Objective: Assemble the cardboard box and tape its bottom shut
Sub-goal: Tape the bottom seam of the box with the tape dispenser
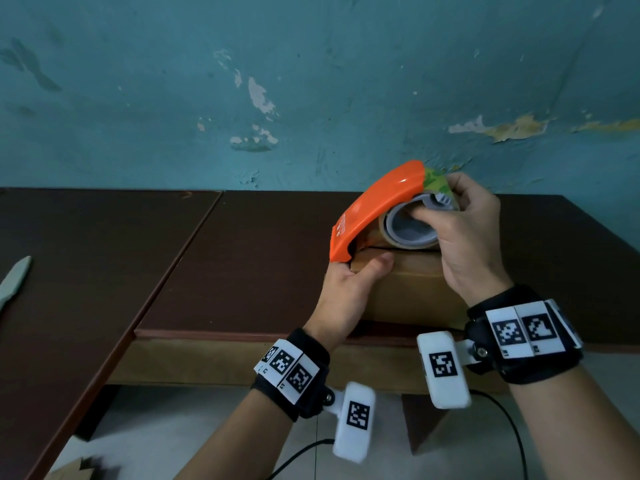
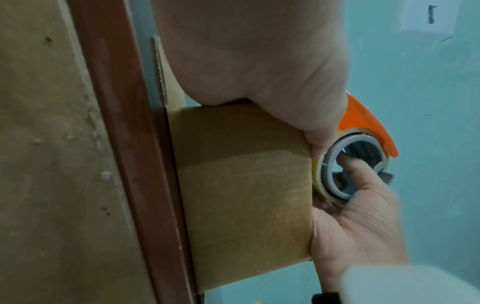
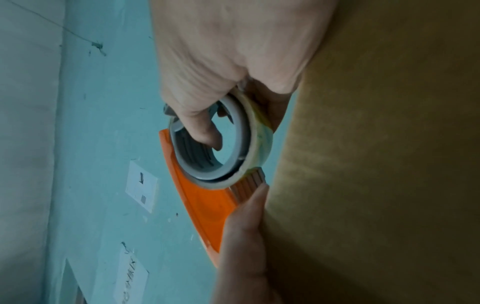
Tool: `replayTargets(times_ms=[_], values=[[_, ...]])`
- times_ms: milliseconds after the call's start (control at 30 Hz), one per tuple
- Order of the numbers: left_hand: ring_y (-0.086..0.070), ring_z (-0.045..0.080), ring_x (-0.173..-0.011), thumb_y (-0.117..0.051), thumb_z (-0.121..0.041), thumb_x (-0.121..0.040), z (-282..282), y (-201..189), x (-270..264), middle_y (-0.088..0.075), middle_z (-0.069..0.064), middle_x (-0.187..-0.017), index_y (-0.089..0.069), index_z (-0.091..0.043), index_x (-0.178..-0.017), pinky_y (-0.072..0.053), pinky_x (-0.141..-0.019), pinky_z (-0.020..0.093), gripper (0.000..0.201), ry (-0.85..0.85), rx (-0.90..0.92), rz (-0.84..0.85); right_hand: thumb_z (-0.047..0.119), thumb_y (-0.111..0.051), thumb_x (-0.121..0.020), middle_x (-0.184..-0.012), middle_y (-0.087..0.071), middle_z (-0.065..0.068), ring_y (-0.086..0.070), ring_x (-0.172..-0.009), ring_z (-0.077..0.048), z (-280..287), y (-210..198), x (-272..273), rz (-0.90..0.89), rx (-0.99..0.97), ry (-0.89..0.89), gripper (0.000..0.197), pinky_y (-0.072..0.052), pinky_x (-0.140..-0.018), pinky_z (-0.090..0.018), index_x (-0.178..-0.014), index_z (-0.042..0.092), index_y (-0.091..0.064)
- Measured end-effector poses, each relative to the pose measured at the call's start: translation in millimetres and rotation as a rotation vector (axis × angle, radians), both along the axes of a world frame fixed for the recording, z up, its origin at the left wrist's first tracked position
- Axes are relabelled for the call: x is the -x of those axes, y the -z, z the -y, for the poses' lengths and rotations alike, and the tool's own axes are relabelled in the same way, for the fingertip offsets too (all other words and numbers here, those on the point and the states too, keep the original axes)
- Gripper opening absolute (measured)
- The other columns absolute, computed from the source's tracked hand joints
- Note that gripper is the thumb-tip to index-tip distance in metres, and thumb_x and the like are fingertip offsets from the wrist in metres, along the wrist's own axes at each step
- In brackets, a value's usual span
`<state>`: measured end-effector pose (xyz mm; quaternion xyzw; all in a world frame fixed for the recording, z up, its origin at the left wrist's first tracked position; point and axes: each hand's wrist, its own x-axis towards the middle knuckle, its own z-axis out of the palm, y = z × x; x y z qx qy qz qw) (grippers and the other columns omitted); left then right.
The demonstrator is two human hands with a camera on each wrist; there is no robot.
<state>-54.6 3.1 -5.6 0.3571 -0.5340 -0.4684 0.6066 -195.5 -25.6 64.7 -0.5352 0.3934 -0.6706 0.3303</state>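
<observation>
A brown cardboard box stands on the dark table near its front edge, with a seam between its closed top flaps. An orange tape dispenser with a roll of clear tape sits on the box top. My right hand grips the roll, thumb inside the grey core. My left hand holds the box's near left corner, thumb on top just below the dispenser's front end. From the left wrist, the box side and the dispenser show.
A second dark table adjoins on the left, with a grey blade-shaped object at its far left. A peeling blue wall rises right behind the tables. Below the edge hang black cables, and a cardboard scrap lies on the floor.
</observation>
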Motion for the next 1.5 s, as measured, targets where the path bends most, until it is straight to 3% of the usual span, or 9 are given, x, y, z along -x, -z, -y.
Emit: replayTargets(times_ms=[133,300,500,600,800,1033,1200,1367,1500], values=[[-0.063,0.015,-0.127,-0.070,-0.015,-0.096,6.5,8.0,-1.9,-0.067,0.006,-0.136,-0.053,-0.012,-0.143,-0.048,-0.107,0.027,0.050,-0.005,-0.035,0.014,-0.001,-0.078,-0.067,-0.082,-0.071,-0.006,-0.070,-0.078,-0.019,2.2,-0.7,6.4,0.000,0.011,0.003,0.029,-0.060,-0.074,-0.036,-0.093,0.005,-0.067],[-0.059,0.022,-0.133,-0.076,-0.033,-0.087,10.4,13.6,-2.6,-0.062,0.010,-0.140,-0.045,-0.014,-0.149,-0.044,-0.116,0.049,0.072,-0.008,-0.063,0.042,-0.003,-0.078,-0.066,-0.082,-0.070,-0.008,-0.070,-0.080,-0.022,1.5,0.0,10.3,0.004,0.031,0.001,0.027,-0.059,-0.076,-0.039,-0.088,0.009,-0.067],[-0.059,0.009,-0.127,-0.074,-0.036,-0.086,9.0,15.6,-5.2,-0.063,-0.003,-0.134,-0.047,-0.023,-0.144,-0.048,-0.110,0.034,0.065,0.012,-0.079,0.060,-0.002,-0.074,-0.062,-0.078,-0.071,-0.002,-0.070,-0.078,-0.021,-1.0,-4.9,15.2,0.034,0.038,0.013,0.026,-0.059,-0.077,-0.040,-0.081,0.016,-0.067],[-0.057,0.003,-0.124,-0.073,-0.045,-0.084,7.4,15.9,-7.6,-0.059,-0.014,-0.127,-0.046,-0.031,-0.140,-0.047,-0.109,0.035,0.063,0.015,-0.092,0.111,-0.003,-0.072,-0.062,-0.072,-0.071,0.006,-0.070,-0.074,-0.017,-1.8,-7.5,23.6,0.081,0.043,0.025,0.026,-0.059,-0.073,-0.033,-0.077,0.017,-0.065],[-0.057,-0.013,-0.114,-0.071,-0.040,-0.087,6.9,13.8,-8.8,-0.057,-0.018,-0.128,-0.042,-0.028,-0.144,-0.048,-0.094,0.015,0.065,0.053,-0.092,0.112,-0.006,-0.066,-0.063,-0.067,-0.068,0.009,-0.068,-0.071,-0.016,-4.8,-2.0,23.9,0.129,0.075,0.068,0.025,-0.056,-0.069,-0.029,-0.073,0.017,-0.063],[-0.062,0.002,-0.117,-0.075,-0.046,-0.081,6.5,12.5,-7.4,-0.061,-0.011,-0.126,-0.045,-0.028,-0.140,-0.052,-0.094,0.021,0.068,0.032,-0.102,0.093,-0.013,-0.060,-0.065,-0.066,-0.070,0.010,-0.070,-0.069,-0.013,1.8,4.6,26.2,0.234,0.076,0.058,0.029,-0.056,-0.068,-0.028,-0.076,0.014,-0.063],[-0.065,0.021,-0.116,-0.075,-0.055,-0.076,7.5,14.8,-5.9,-0.065,-0.004,-0.119,-0.046,-0.031,-0.136,-0.054,-0.104,0.045,0.070,0.010,-0.099,0.112,-0.010,-0.056,-0.063,-0.076,-0.062,-0.007,-0.064,-0.073,-0.022,11.7,11.4,37.6,0.369,0.047,0.050,0.025,-0.054,-0.073,-0.035,-0.080,0.009,-0.058],[-0.063,0.006,-0.105,-0.075,-0.052,-0.075,7.1,13.7,-4.9,-0.062,-0.003,-0.119,-0.043,-0.024,-0.139,-0.055,-0.093,0.026,0.076,0.032,-0.083,0.069,-0.011,-0.055,-0.064,-0.070,-0.066,0.002,-0.067,-0.071,-0.018,9.2,9.7,35.9,0.362,0.089,0.062,0.027,-0.055,-0.069,-0.031,-0.076,0.012,-0.059],[-0.062,0.001,-0.101,-0.076,-0.043,-0.080,3.9,9.7,-6.6,-0.059,-0.003,-0.119,-0.040,-0.020,-0.141,-0.054,-0.089,0.021,0.075,0.062,-0.091,0.069,-0.013,-0.057,-0.064,-0.066,-0.068,0.011,-0.068,-0.068,-0.010,5.7,3.7,36.6,0.209,0.131,0.133,0.032,-0.054,-0.062,-0.024,-0.077,0.015,-0.062]])
